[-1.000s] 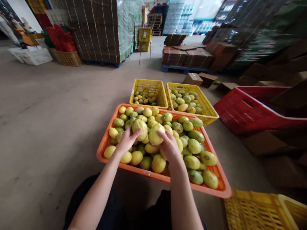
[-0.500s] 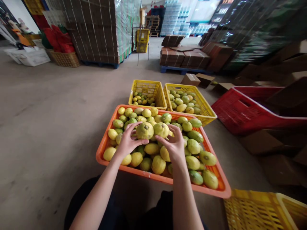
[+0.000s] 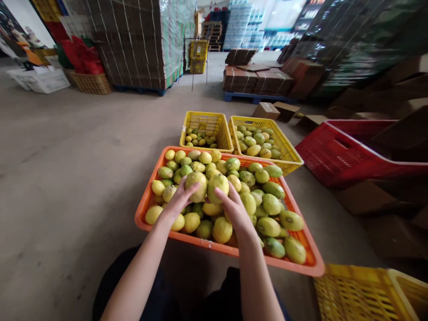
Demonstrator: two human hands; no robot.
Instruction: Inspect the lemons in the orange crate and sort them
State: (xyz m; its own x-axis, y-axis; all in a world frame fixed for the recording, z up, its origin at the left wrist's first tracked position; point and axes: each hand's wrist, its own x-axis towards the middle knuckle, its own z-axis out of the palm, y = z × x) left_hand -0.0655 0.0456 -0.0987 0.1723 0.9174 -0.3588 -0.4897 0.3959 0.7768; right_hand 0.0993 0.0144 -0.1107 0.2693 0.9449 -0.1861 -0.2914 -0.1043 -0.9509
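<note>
Two yellow-green fruits were held side by side above the middle of a heaped orange tray (image 3: 209, 244). The left hand (image 3: 182, 196) was curled around the left fruit (image 3: 196, 185), its thumb laid along the near side; the right hand (image 3: 235, 208) was clasped on the right fruit (image 3: 219, 187) in like manner, its thumb on the near face. The remaining fingers were largely hidden. Each fruit lay inward of its own palm, and the pair stood so close that contact between them could not be told. Both appeared rounded; the true long axis was unclear from this angle. Their skins were pale yellow with a green cast and faint mottling. Around and below lay loose fruit (image 3: 271, 203), yellower at left, greener and more elongated at right. Beyond the far rim stood a left yellow crate (image 3: 220, 127) and a right yellow crate (image 3: 290, 156), both containing fruit.
</note>
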